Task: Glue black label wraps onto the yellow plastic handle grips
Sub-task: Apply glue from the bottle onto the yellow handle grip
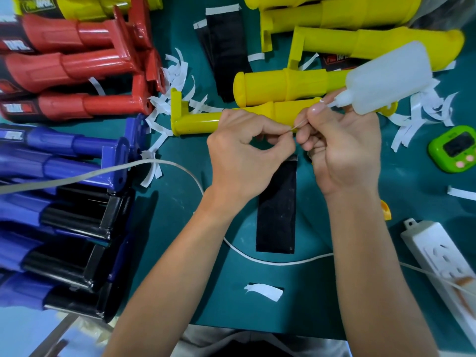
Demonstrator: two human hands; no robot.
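Observation:
A black label wrap (pixel 278 204) hangs from my two hands over the green table. My left hand (pixel 242 153) pinches a thin white backing strip at the label's top edge. My right hand (pixel 342 148) pinches the same edge from the other side. Just behind my hands lies a yellow handle grip (pixel 195 122), with a second yellow grip (pixel 280 85) beyond it. A white glue bottle (pixel 386 78) lies tilted behind my right hand, nozzle toward my fingers. More black labels (pixel 226 45) are stacked at the back.
Red grips (pixel 72 65) and blue grips (pixel 64 161) lie at the left, more yellow grips (pixel 360 19) at the back right. White paper strips (pixel 175 73) litter the table. A green timer (pixel 456 148), a white power strip (pixel 443 266) and a white cable (pixel 278 262) are nearby.

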